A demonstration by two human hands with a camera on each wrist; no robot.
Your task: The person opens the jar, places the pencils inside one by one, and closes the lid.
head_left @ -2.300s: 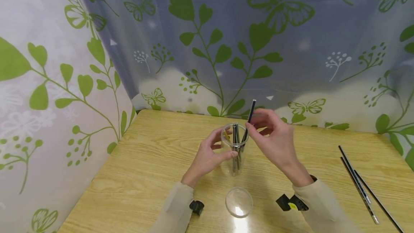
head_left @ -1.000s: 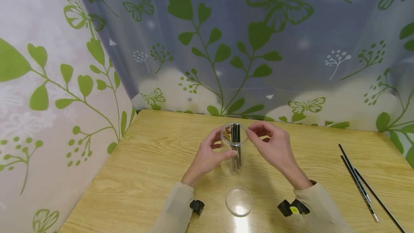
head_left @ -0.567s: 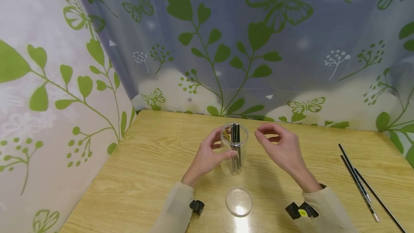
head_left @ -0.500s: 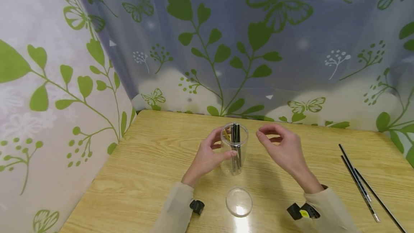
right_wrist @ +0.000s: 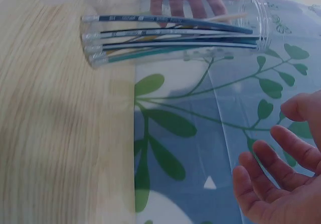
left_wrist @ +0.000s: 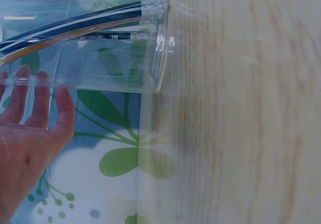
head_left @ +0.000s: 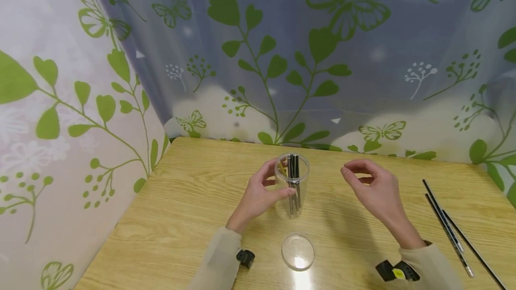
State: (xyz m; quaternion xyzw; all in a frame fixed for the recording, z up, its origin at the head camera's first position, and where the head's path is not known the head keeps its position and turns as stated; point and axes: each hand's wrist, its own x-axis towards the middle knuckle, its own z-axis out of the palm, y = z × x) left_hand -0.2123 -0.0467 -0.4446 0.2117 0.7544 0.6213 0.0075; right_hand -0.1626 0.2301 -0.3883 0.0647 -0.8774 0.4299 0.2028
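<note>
My left hand (head_left: 259, 197) grips a clear jar (head_left: 282, 207) that stands upright on the table, thumb in front and fingers behind. Several dark pencils (head_left: 295, 167) stand in it, along with a yellowish one; their metal ends point down at the jar's base in the right wrist view. The left wrist view shows fingertips (left_wrist: 64, 94) against the jar wall. To the right of the jar, my right hand (head_left: 376, 194) hovers above the table with loosely bent fingers and nothing between them. Three dark pencils (head_left: 445, 223) lie on the table farther right.
A round clear lid (head_left: 298, 252) lies flat in front of the jar, between the forearms. The wooden table (head_left: 173, 218) meets a patterned curtain (head_left: 250, 79) at the back and another at the left.
My right hand has lowered a dark pencil into the jar and let go of it. It has since moved away to the right. The left hand has stayed on the jar.
</note>
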